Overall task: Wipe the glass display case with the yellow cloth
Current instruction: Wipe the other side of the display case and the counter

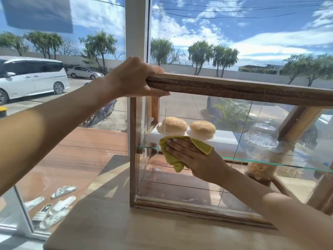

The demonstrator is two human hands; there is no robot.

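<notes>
From the head view, the glass display case (180, 177) stands on a pale wooden surface (126, 222), near its left edge, against a large window. The left hand (133, 78) curls its grip round the case's top wooden rail (234, 87) at the left corner. The right hand (194, 159) lies flat, fingers straight, pressing the yellow cloth (173, 159) on the front pane. Behind the glass, two sesame buns (202, 128) sit on a white shelf beside a glass dome (261, 134). Outside: sandals (54, 204) on wooden decking, a white van (30, 76).
</notes>
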